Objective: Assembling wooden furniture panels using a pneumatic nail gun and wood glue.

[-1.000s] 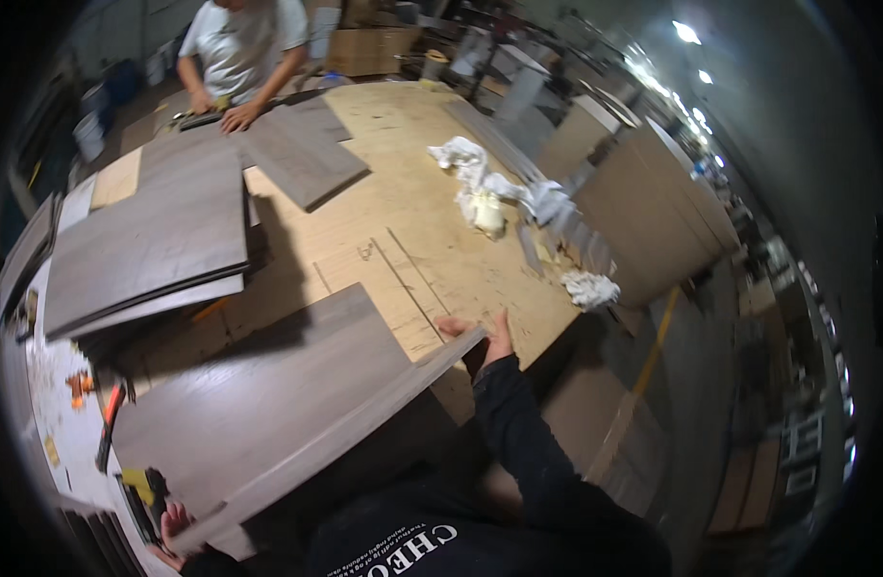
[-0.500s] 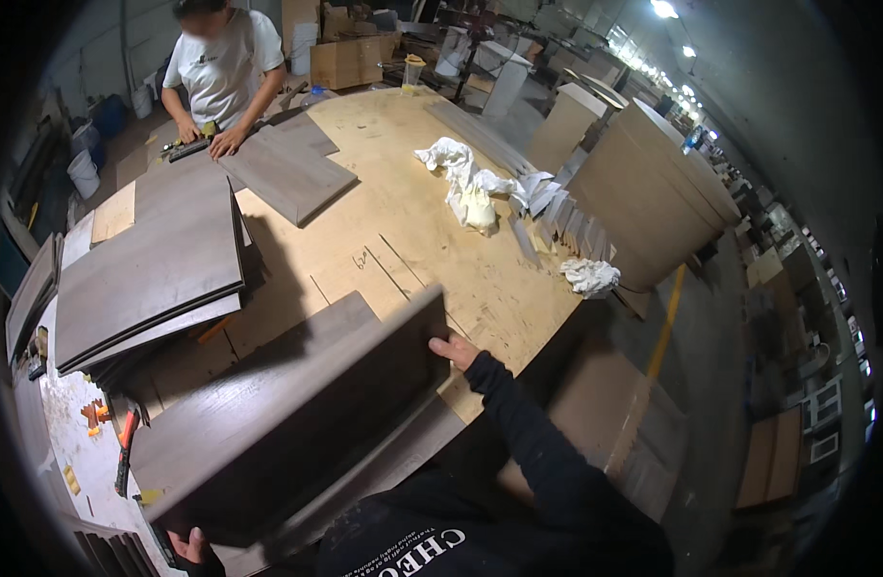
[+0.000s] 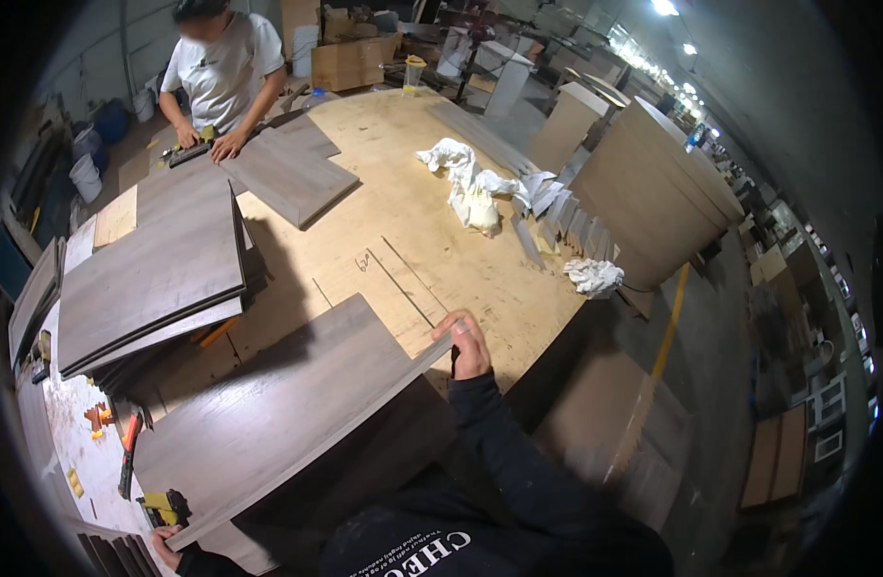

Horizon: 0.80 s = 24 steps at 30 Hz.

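Observation:
A grey-brown wood panel stands on edge in front of me, seen almost edge-on, its near face in dark shadow. At its far right corner my right hand is closed, fingers over the top edge. My left hand grips the opposite corner at the lower left. Behind this edge lies another grey-brown panel, flat on the worktable. A yellow-green and black nail gun rests beside my left hand. Close by is a red-and-black hand tool.
Stacked grey-brown panels stand at the left. Across the table a co-worker holds a nail gun by more panels. White rags and thin strips lie at the right, near a large brown curved-sided piece.
The held panel has turned from a tilt showing its broad dark face to nearly edge-on. My right hand has shifted onto its corner; my left has moved slightly left. More of the nail gun shows.

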Each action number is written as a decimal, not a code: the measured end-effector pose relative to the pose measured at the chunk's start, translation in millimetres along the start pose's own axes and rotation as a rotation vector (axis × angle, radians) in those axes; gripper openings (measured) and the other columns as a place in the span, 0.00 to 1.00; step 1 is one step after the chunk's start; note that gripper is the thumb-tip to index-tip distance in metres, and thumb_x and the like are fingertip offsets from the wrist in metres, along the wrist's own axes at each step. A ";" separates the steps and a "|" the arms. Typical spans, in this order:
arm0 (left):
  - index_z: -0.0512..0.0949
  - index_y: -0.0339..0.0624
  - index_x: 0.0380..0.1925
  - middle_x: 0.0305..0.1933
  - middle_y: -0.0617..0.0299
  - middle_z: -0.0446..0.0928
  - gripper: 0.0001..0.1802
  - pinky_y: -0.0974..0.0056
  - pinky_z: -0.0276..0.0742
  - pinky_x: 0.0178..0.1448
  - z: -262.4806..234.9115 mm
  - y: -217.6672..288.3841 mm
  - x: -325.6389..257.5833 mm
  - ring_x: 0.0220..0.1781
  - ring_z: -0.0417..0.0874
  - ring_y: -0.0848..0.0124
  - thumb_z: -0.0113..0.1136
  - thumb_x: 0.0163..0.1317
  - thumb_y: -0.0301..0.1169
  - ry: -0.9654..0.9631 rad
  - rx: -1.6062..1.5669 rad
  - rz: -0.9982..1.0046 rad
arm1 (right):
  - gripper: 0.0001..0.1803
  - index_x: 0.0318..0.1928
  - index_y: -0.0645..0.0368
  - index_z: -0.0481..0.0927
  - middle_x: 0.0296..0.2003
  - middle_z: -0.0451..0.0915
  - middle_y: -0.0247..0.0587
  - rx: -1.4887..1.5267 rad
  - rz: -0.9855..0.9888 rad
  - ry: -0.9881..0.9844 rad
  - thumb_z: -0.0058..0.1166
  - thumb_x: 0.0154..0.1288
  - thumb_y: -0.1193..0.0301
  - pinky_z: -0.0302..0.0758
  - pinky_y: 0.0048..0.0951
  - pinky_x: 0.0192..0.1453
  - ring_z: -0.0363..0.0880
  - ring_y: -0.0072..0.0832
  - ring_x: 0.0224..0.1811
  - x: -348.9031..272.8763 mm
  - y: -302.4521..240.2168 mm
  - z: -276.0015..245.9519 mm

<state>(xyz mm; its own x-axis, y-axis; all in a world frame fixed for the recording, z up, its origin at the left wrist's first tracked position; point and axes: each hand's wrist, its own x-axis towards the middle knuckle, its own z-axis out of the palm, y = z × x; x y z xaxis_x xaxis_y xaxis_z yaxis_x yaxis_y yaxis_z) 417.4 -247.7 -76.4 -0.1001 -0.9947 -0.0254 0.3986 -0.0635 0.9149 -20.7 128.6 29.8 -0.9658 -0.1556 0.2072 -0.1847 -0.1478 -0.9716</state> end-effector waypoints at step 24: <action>0.64 0.42 0.17 0.18 0.60 0.64 0.18 0.64 0.66 0.31 -26.5 2.4 1.6 0.21 0.67 0.68 0.43 0.58 0.42 -0.151 -0.002 0.031 | 0.10 0.27 0.58 0.65 0.21 0.67 0.38 0.042 0.025 0.048 0.37 0.51 0.64 0.61 0.25 0.40 0.64 0.25 0.28 -3.5 30.5 30.6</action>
<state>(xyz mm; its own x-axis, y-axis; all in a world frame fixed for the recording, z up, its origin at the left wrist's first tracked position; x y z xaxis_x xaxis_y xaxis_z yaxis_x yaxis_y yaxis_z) 442.4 -251.6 -84.9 -0.2237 -0.9726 0.0638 0.4050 -0.0332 0.9137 -17.3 94.8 2.9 -0.9779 -0.1129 0.1760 -0.1534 -0.1850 -0.9707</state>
